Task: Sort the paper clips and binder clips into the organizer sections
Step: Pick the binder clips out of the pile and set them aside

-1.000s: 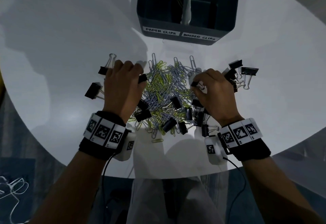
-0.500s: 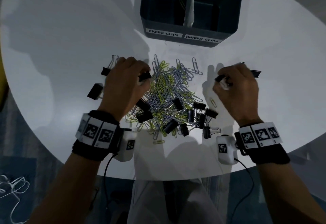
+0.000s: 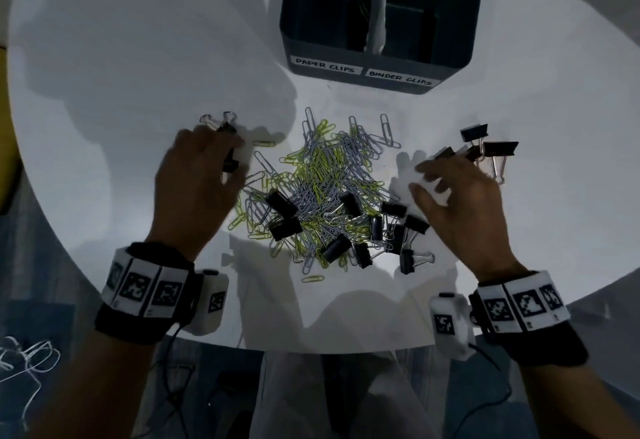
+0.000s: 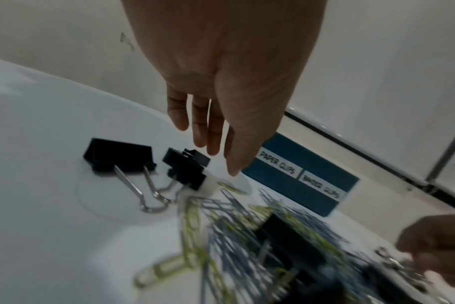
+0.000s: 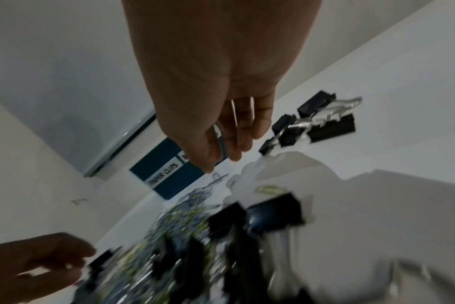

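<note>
A heap of grey and yellow-green paper clips (image 3: 322,179) lies mid-table with several black binder clips (image 3: 284,227) mixed in. Behind it stands the dark organizer (image 3: 363,58), labelled PAPER CLIPS on the left and BINDER CLIPS on the right. My left hand (image 3: 207,161) hovers left of the heap. In the left wrist view its fingers (image 4: 210,148) hang straight over two binder clips (image 4: 120,158) (image 4: 187,168) and hold nothing. My right hand (image 3: 426,179) is right of the heap with spread, empty fingers. A small group of binder clips (image 3: 491,148) lies just beyond it.
The round white table (image 3: 138,92) has its front edge just under my wrists. One yellow paper clip (image 3: 311,279) lies alone near that edge. One binder clip with its handles up (image 3: 221,123) sits beyond my left hand. Dark floor and cables show below the table.
Both hands carried a binder clip outward from the heap and let it go, left to the left side, right to the right group. The right hand's fingers are now spread.
</note>
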`<state>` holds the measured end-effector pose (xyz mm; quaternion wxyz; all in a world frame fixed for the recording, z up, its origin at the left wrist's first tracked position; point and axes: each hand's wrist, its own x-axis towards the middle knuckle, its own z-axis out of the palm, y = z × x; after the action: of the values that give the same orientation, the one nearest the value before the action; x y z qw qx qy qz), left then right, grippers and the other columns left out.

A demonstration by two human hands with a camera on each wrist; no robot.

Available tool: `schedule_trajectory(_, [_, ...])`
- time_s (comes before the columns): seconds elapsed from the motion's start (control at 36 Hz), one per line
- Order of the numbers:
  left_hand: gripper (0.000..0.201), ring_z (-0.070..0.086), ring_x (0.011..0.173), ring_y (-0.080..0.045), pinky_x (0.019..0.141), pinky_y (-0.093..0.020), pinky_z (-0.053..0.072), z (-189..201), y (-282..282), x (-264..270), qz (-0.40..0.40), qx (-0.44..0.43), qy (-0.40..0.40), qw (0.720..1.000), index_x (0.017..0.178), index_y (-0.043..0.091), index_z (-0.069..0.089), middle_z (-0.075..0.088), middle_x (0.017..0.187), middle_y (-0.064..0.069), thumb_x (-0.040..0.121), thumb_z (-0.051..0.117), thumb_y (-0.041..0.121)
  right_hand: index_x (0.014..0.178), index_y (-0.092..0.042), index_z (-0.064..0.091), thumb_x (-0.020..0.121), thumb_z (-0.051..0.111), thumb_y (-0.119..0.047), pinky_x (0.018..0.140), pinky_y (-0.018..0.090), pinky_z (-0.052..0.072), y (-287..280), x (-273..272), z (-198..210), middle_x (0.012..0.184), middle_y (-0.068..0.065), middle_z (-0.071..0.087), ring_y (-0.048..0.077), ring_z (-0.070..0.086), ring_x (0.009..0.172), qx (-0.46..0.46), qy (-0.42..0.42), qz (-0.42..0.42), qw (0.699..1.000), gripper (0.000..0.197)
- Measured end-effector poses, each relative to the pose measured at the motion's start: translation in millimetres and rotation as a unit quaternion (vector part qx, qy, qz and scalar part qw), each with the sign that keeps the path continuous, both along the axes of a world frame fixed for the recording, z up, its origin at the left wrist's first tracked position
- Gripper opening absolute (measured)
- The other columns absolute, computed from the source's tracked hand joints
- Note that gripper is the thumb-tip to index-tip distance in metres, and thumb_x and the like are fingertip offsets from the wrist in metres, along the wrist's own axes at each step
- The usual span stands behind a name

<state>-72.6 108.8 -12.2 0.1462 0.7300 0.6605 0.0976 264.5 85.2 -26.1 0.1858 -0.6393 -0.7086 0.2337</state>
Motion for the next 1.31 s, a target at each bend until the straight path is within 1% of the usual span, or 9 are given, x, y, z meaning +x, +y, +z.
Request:
schedule_trajectory(0.08, [0.024,0.056,0.099,-0.024,0.073,-0.034,0.047,6.3,-16.5,14.1,-0.085,-0.040,-0.050,0.994,0.108,0.013,0.067,0.063,0.107,-0.007,0.085,0.070,0.012,0.106,-0.010,0.071,0.086,0.072,-0.021,0.065,0.028,0.050,-8.6,-15.1,2.7,0.095,0.007,0.069,0.020,0.061,0.076,-0.016,0.024,0.037,0.999,0.022])
schedule_trajectory(0.17, [0.041,0.057,0.098,-0.025,0.070,-0.036,0.054,0.6,-30.6,22.3,-0.146,-0.100,-0.048,0.983,0.115,0.013,0.066,0.061,0.111,-0.007,0.077,0.071,0.000,0.112,-0.015,0.070,0.082,0.072,-0.028,0.069,0.035,0.054,-14.2,-32.2,6.0,0.096,0.004,0.069,0.024,0.063,0.085,-0.035,0.031,0.080,0.996,0.032])
schedule_trajectory(0.25, [0.044,0.056,0.099,-0.026,0.066,-0.034,0.053,-7.3,-37.4,27.4,-0.139,-0.105,-0.033,0.984,0.114,0.018,0.068,0.061,0.113,-0.005,0.075,0.070,-0.002,0.114,-0.017,0.068,0.078,0.076,-0.028,0.065,0.039,0.055,-15.8,-48.9,5.5,0.096,0.005,0.067,0.027,0.062,0.088,-0.037,0.010,0.102,0.994,0.039])
schedule_trajectory(0.56, [0.027,0.055,0.093,-0.026,0.062,-0.027,0.042,-6.3,-38.9,32.6,-0.103,-0.050,-0.025,0.993,0.102,0.016,0.067,0.059,0.099,-0.003,0.077,0.073,0.009,0.086,-0.011,0.066,0.066,0.081,-0.015,0.056,0.024,0.038,-15.0,-78.2,-8.2,0.088,0.005,0.063,0.027,0.061,0.081,-0.033,-0.052,0.050,0.997,0.026])
schedule_trajectory(0.78, [0.030,0.057,0.102,-0.014,0.074,-0.031,0.049,6.3,-44.8,15.4,0.002,-0.036,-0.131,0.991,0.113,0.025,0.065,0.062,0.109,0.006,0.084,0.072,0.020,0.085,-0.009,0.064,0.062,0.078,-0.010,0.052,0.026,0.042,-18.7,-81.3,-10.2,0.082,0.005,0.065,0.029,0.062,0.071,-0.013,-0.043,0.047,0.998,0.027])
schedule_trajectory(0.86, [0.025,0.058,0.094,-0.021,0.077,-0.038,0.048,3.2,-41.3,-7.8,0.094,0.006,-0.132,0.987,0.109,0.021,0.066,0.067,0.102,0.002,0.085,0.073,0.022,0.089,-0.011,0.064,0.064,0.076,-0.010,0.050,0.031,0.048,-17.6,-80.0,-9.6,0.081,0.004,0.067,0.029,0.063,0.068,-0.018,-0.027,0.051,0.998,0.028])
schedule_trajectory(1.0, [0.017,0.056,0.095,-0.025,0.075,-0.030,0.037,-6.2,-33.9,-38.6,0.206,0.025,-0.069,0.976,0.100,0.019,0.063,0.066,0.101,-0.001,0.088,0.066,0.031,0.113,-0.019,0.066,0.068,0.075,-0.008,0.055,0.033,0.056,-15.9,-82.6,-7.2,0.108,0.005,0.065,0.027,0.067,0.085,-0.017,-0.033,0.112,0.993,0.048])
schedule_trajectory(1.17, [0.018,0.053,0.101,-0.027,0.072,-0.032,0.036,-15.1,-23.9,-43.2,0.214,-0.006,-0.035,0.976,0.101,0.018,0.061,0.065,0.103,-0.003,0.089,0.063,0.031,0.100,-0.013,0.070,0.071,0.076,-0.006,0.052,0.038,0.055,-14.8,-87.1,-12.1,0.099,0.006,0.064,0.027,0.065,0.079,-0.025,-0.030,0.111,0.993,0.030])
schedule_trajectory(1.31, [0.034,0.049,0.111,-0.030,0.072,-0.036,0.040,-13.3,-28.9,-37.9,0.210,0.030,-0.021,0.977,0.122,0.015,0.056,0.056,0.118,-0.011,0.091,0.060,0.031,0.098,-0.012,0.071,0.073,0.078,-0.009,0.057,0.039,0.056,-14.5,-84.5,-7.0,0.097,0.004,0.068,0.026,0.066,0.084,-0.026,-0.008,0.099,0.995,0.027])
